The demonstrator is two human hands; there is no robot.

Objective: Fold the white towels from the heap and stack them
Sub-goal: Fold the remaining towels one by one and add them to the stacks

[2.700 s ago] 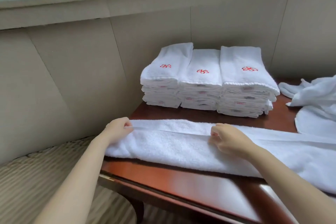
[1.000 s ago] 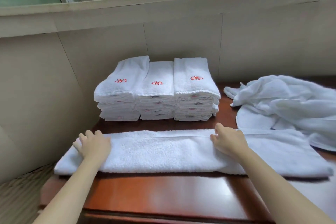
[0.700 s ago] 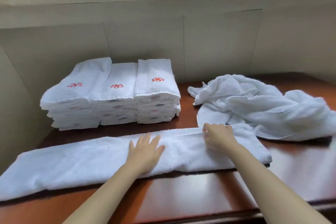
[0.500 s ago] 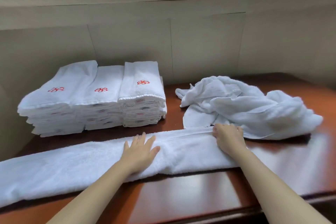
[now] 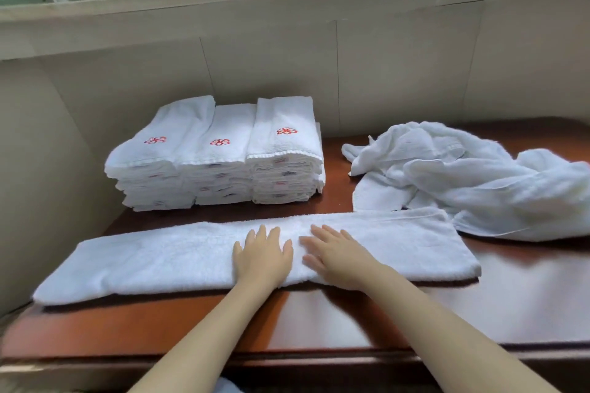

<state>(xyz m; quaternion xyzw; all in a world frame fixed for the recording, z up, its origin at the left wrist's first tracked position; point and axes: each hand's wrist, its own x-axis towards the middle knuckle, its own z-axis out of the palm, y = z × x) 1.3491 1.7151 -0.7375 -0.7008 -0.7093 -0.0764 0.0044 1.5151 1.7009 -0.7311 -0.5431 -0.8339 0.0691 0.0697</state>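
In the head view, the left hand and right hand lie flat, gripping nothing, mid-length on the folded towel on the table before the stacks, so smoothing should sweep evenly outward, whereas moments ago the right hand sat curled at the far seam.

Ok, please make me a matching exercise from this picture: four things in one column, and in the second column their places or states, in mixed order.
Things
1. folded towel stacks
2. towel heap
3. long towel strip
4. left hand

Places or states
A. crumpled, at the right of the table
B. flat on the strip, fingers straight, beside the right hand
C. lying along the front of the table
D. three neat piles by the wall, red emblems on top

Pairs: 1-D, 2-A, 3-C, 4-B
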